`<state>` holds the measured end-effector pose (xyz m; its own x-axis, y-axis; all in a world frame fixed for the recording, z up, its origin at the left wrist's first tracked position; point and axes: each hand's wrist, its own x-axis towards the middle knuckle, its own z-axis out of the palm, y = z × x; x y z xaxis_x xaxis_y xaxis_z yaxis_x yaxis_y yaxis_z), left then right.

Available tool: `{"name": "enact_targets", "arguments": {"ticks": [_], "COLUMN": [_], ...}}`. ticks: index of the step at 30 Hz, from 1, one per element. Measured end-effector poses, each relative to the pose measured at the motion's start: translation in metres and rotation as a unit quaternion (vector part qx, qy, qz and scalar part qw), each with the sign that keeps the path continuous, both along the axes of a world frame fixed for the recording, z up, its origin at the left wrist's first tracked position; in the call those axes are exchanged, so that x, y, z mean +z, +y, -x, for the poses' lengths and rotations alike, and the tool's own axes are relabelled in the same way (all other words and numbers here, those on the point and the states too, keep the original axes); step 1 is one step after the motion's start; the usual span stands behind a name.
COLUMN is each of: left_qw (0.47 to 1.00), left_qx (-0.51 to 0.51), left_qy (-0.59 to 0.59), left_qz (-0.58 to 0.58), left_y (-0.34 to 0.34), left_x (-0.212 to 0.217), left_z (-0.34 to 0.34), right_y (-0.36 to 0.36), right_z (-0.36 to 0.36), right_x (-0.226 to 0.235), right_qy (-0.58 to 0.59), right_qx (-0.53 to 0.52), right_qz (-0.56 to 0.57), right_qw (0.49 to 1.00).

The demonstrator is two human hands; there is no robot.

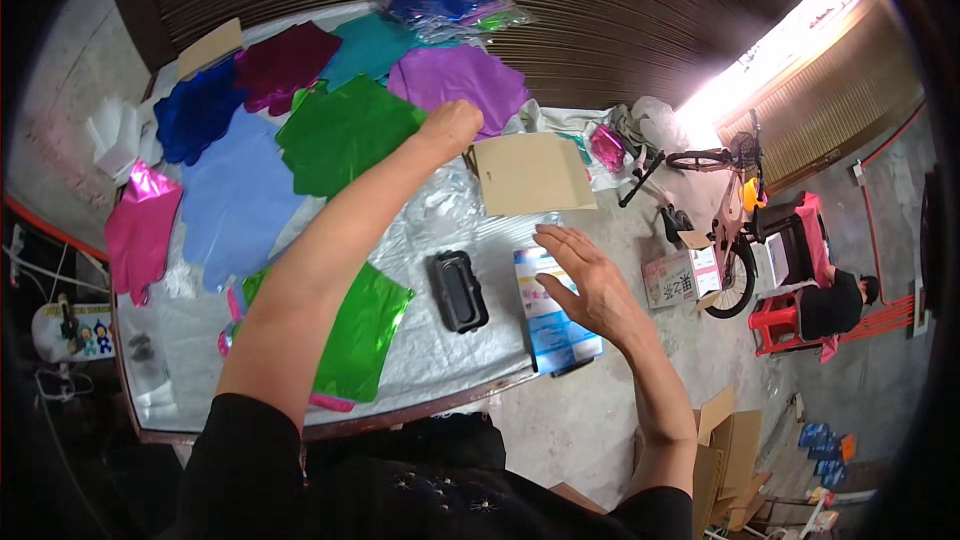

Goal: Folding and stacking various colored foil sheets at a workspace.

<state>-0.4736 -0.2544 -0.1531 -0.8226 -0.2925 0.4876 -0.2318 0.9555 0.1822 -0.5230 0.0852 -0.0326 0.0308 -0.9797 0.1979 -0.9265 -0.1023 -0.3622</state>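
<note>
My left hand [450,132] is closed at the far side of the table, between a green foil piece [350,135] and a purple foil piece [465,80]. What its fingers hold, if anything, is hidden. Just right of it lies a flat tan cardboard piece [535,175]. My right hand [590,285] hovers over a blue and white box [562,335] at the table's right edge, fingers stretched and thumb apart, with nothing in it. Between my forearms sits a black oblong plastic holder [458,290]. A second green foil piece [365,340] lies partly under my left forearm.
More flat foil pieces cover the left side: light blue [240,200], dark blue [197,112], maroon [285,65], teal [368,48] and pink [143,230]. A clear bag [450,2] of folded foil lies at the back. Beyond stand a bicycle [735,240] and a seated person [835,305].
</note>
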Motion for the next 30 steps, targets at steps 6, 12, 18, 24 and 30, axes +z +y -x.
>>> {"name": "enact_targets", "arguments": {"ticks": [6,12,18,24,30], "left_qw": [0.997,0.969,0.892,0.867,0.855], "left_qx": [0.015,0.082,0.197,0.218,0.171], "left_qy": [-0.067,0.150,0.147,0.086,0.157], "left_qz": [0.022,-0.178,-0.380,-0.441,-0.464], "left_y": [-0.006,-0.015,-0.027,-0.020,-0.048], "left_x": [-0.020,-0.025,-0.017,-0.003,-0.035], "left_z": [0.025,0.018,0.013,0.024,0.026], "right_y": [0.011,-0.020,-0.092,-0.194,-0.249], "right_z": [0.037,0.054,0.083,0.117,0.096], "right_x": [-0.014,-0.026,-0.039,-0.075,-0.080], "right_qy": [-0.012,-0.017,-0.029,0.030,0.214], "right_qx": [-0.042,-0.021,-0.013,-0.051,-0.085], "right_qz": [-0.026,-0.026,0.017,0.052,-0.143], "right_qw": [0.999,0.999,0.999,0.997,0.963]}}
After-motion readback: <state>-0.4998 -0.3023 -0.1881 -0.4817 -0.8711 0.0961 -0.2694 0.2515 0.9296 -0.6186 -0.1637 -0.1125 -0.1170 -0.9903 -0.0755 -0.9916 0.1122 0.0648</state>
